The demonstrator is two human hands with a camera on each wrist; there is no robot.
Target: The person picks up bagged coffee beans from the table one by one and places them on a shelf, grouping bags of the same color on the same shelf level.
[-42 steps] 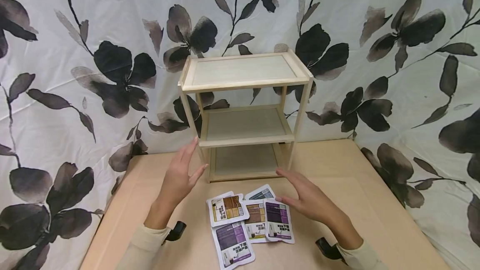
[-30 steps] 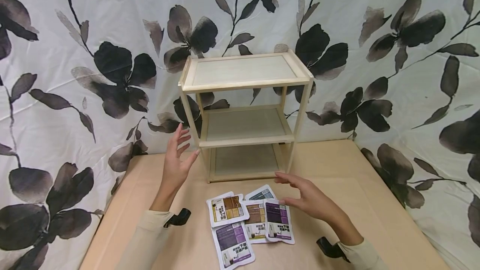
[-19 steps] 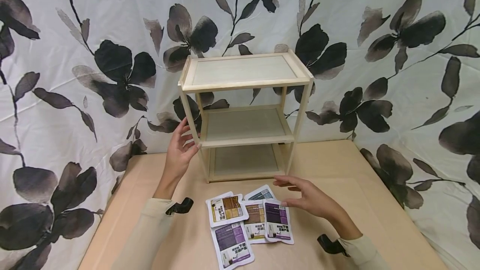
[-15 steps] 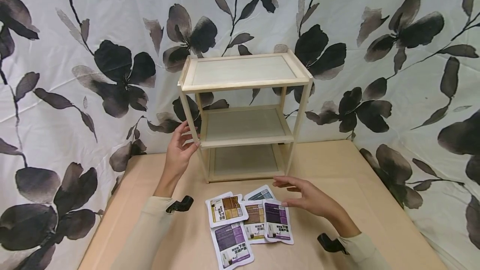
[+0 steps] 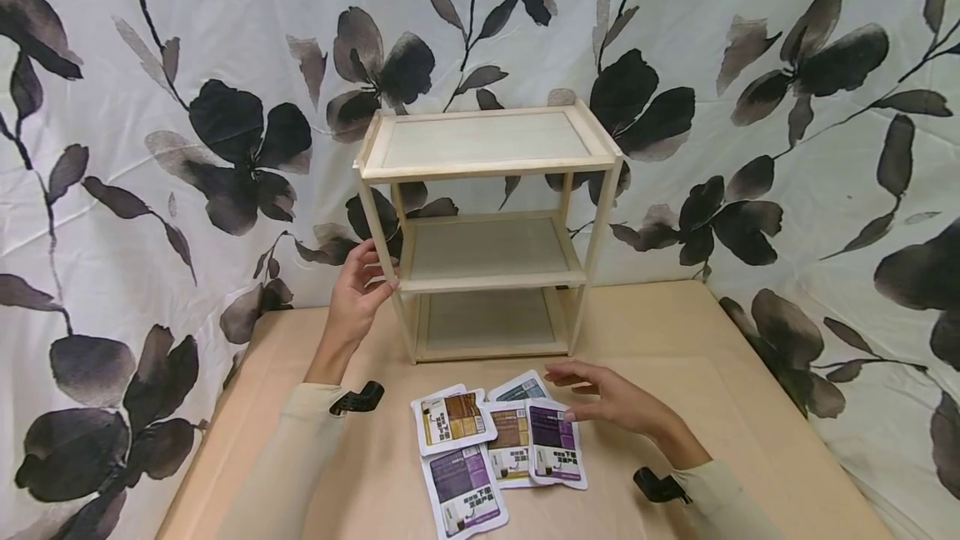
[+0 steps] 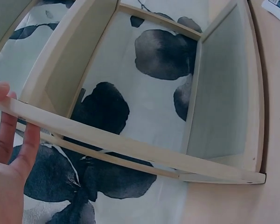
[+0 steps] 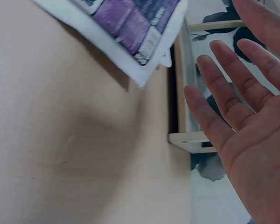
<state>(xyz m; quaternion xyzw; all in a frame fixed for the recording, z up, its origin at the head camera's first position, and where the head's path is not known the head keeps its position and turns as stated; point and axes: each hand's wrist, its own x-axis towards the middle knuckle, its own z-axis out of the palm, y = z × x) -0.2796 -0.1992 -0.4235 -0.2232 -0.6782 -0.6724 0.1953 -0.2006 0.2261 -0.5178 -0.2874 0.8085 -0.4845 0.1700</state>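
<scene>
A three-tier wooden shelf rack (image 5: 487, 140) with pale panels stands at the back of the table. My left hand (image 5: 352, 302) grips its front left post at the middle tier. In the left wrist view the thumb lies on one side of the post (image 6: 107, 140) and the fingers reach round the other. My right hand (image 5: 618, 402) holds nothing, its fingers relaxed and spread beside a pile of flat printed pouches. Nearest to it is a dark purple pouch (image 5: 557, 440), whose corner its thumb overlaps in the head view. The right wrist view shows a gap between hand and pouch (image 7: 126, 28).
Left of the purple pouch lie two brown-labelled ones (image 5: 453, 421) (image 5: 512, 440), a lighter purple pouch (image 5: 465, 490) and a blue-grey one (image 5: 520, 387), partly overlapping. A floral cloth (image 5: 750, 132) hangs right behind the table (image 5: 652, 332).
My left hand has moved away from the rack, then back onto its left post and taken hold. The rack has shifted very slightly left. My right hand has dropped a little toward the pouches.
</scene>
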